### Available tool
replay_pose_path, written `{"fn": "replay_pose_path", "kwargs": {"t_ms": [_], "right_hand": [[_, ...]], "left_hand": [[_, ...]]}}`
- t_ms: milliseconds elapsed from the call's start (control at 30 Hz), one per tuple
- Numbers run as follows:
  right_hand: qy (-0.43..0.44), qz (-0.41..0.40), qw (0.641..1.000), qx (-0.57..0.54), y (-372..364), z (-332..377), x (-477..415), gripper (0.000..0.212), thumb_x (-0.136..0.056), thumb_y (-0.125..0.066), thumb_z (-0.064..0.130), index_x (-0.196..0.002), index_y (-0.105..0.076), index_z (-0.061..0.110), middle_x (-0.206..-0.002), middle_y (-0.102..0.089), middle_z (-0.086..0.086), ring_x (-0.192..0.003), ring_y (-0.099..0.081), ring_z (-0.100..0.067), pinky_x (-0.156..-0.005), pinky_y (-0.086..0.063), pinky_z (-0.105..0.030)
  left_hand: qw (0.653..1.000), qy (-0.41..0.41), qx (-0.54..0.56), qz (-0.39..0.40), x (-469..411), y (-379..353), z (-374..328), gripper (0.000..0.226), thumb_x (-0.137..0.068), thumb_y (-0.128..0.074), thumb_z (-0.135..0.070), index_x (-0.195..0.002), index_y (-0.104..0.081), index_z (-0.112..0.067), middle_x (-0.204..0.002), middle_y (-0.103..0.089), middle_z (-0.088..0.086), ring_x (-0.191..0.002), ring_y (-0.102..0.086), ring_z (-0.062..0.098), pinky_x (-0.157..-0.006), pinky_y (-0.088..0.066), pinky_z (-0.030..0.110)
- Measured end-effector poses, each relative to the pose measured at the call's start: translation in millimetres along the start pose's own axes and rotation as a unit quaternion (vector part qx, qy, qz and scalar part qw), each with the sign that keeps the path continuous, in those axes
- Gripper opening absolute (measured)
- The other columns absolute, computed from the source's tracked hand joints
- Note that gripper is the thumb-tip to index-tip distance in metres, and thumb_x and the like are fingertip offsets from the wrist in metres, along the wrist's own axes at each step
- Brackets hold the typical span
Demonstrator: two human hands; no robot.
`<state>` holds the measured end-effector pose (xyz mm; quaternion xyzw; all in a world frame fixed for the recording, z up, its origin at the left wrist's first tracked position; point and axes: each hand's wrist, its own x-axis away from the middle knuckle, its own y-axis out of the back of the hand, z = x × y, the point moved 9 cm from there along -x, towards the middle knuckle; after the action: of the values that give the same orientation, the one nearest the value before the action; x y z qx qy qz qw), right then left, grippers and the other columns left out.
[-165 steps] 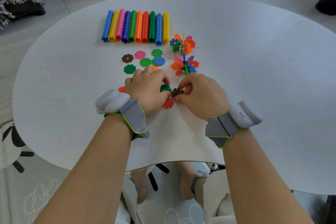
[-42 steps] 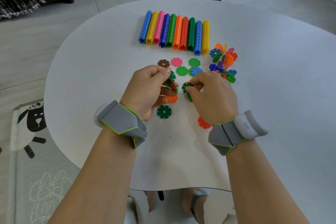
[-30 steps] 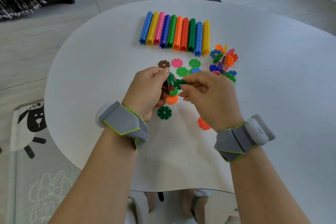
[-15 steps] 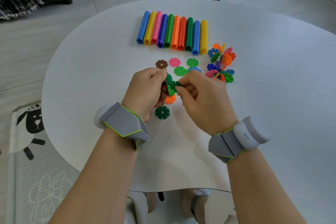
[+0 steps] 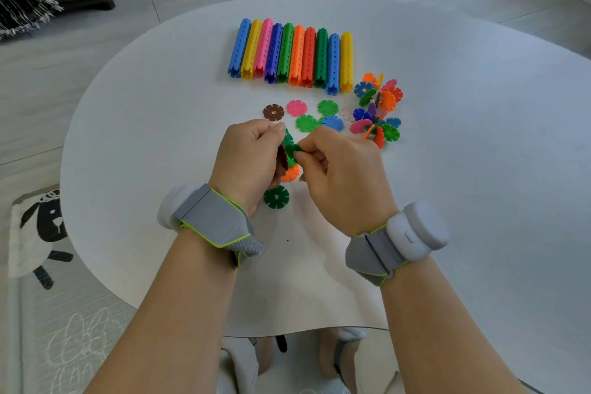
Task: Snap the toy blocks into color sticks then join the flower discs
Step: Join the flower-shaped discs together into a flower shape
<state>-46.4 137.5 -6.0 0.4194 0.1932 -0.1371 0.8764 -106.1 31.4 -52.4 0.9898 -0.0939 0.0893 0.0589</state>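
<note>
Bright, even daylight, soft shadows under the hands [image 5: 297, 166], sharp centre, wide-angle bending at the edges.

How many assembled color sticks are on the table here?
10, side by side in one row far across the table, left to right: blue, yellow, pink, purple, green, orange, red, dark green, second blue, second yellow. None appears hidden.

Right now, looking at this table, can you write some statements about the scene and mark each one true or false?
1. Ten sticks lie side by side on the table. True.
2. Both hands hold nothing. False: the left hand grips joined discs and the right hand pinches a green disc.
3. A dark green disc lies flat near the left hand. True.
4. The brown disc lies right of the pink disc. False: it lies left of it.
</note>
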Motion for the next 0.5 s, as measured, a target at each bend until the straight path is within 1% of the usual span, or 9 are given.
{"fn": "replay_pose_path", "kwargs": {"t_ms": [100,133,167,233,300,400,433,467,500], "right_hand": [[0.001,-0.014,1.000,0.011,0,2,2,0.012,-0.083,-0.057,0.012,-0.079,-0.065,0.004,-0.058,-0.062,-0.007,-0.050,-0.058,-0.024,-0.047,-0.047,-0.037],[0.000,-0.020,1.000,0.014,1,3,2,0.012,-0.083,-0.057,0.012,-0.078,-0.065,0.004,-0.057,-0.061,-0.006,-0.048,-0.056,-0.023,-0.046,-0.046,-0.037],[0.001,-0.027,0.999,0.018,2,4,2,0.012,-0.083,-0.058,0.011,-0.078,-0.066,0.004,-0.057,-0.061,-0.006,-0.047,-0.054,-0.022,-0.045,-0.046,-0.036],[-0.002,-0.033,0.999,0.020,2,6,2,0.012,-0.083,-0.058,0.011,-0.078,-0.067,0.003,-0.057,-0.061,-0.006,-0.047,-0.052,-0.022,-0.045,-0.046,-0.036],[-0.019,-0.021,1.000,-0.006,0,4,2,0.014,-0.084,-0.058,0.013,-0.081,-0.068,0.003,-0.061,-0.064,-0.007,-0.052,-0.059,-0.023,-0.049,-0.049,-0.038],[-0.052,0.021,0.998,-0.038,-1,-2,-2,0.018,-0.089,-0.058,0.021,-0.091,-0.070,0.008,-0.070,-0.069,-0.004,-0.063,-0.065,-0.020,-0.061,-0.054,-0.040],[-0.066,0.043,0.996,-0.033,-3,-4,-3,0.021,-0.092,-0.059,0.027,-0.099,-0.069,0.011,-0.075,-0.070,-0.001,-0.068,-0.065,-0.017,-0.067,-0.054,-0.038],[-0.086,0.072,0.993,-0.023,-6,-6,-3,0.029,-0.092,-0.058,0.035,-0.109,-0.066,0.014,-0.082,-0.070,0.002,-0.074,-0.064,-0.014,-0.072,-0.053,-0.034],[-0.112,0.108,0.988,-0.008,-11,-10,-1,0.038,-0.092,-0.055,0.044,-0.118,-0.062,0.017,-0.090,-0.069,0.005,-0.081,-0.062,-0.012,-0.075,-0.051,-0.031]], "left_hand": [[1.000,-0.011,-0.014,0.004,2,-2,-2,0.035,-0.095,-0.048,-0.013,-0.068,-0.048,0.008,-0.050,-0.037,0.010,-0.032,-0.035,0.012,-0.036,-0.029,0.014],[1.000,-0.014,-0.016,0.005,3,-3,-2,0.035,-0.095,-0.048,-0.014,-0.069,-0.049,0.009,-0.050,-0.037,0.010,-0.033,-0.035,0.013,-0.037,-0.029,0.014],[1.000,-0.015,-0.013,0.005,4,-3,-3,0.035,-0.095,-0.048,-0.014,-0.068,-0.049,0.008,-0.049,-0.038,0.010,-0.035,-0.035,0.013,-0.037,-0.030,0.015],[1.000,-0.008,-0.002,0.001,3,0,-2,0.036,-0.095,-0.049,-0.014,-0.061,-0.049,-0.003,-0.044,-0.039,0.005,-0.036,-0.036,0.014,-0.037,-0.030,0.015],[1.000,0.004,0.002,0.000,3,2,0,0.034,-0.095,-0.049,-0.015,-0.062,-0.050,-0.006,-0.041,-0.039,0.000,-0.036,-0.036,0.013,-0.037,-0.031,0.015],[1.000,0.008,-0.009,-0.007,4,2,3,0.032,-0.095,-0.049,-0.017,-0.069,-0.051,0.000,-0.042,-0.038,0.000,-0.037,-0.034,0.014,-0.039,-0.030,0.017],[1.000,0.005,-0.013,-0.020,4,4,5,0.032,-0.095,-0.049,-0.018,-0.069,-0.051,0.002,-0.044,-0.038,0.002,-0.038,-0.034,0.014,-0.039,-0.030,0.018],[0.999,0.000,-0.018,-0.040,4,9,7,0.033,-0.095,-0.050,-0.019,-0.068,-0.051,0.001,-0.047,-0.039,0.005,-0.039,-0.036,0.015,-0.040,-0.033,0.020],[0.997,-0.006,-0.025,-0.066,3,16,7,0.034,-0.094,-0.050,-0.021,-0.066,-0.051,-0.001,-0.050,-0.041,0.007,-0.043,-0.038,0.017,-0.042,-0.039,0.025]]}}
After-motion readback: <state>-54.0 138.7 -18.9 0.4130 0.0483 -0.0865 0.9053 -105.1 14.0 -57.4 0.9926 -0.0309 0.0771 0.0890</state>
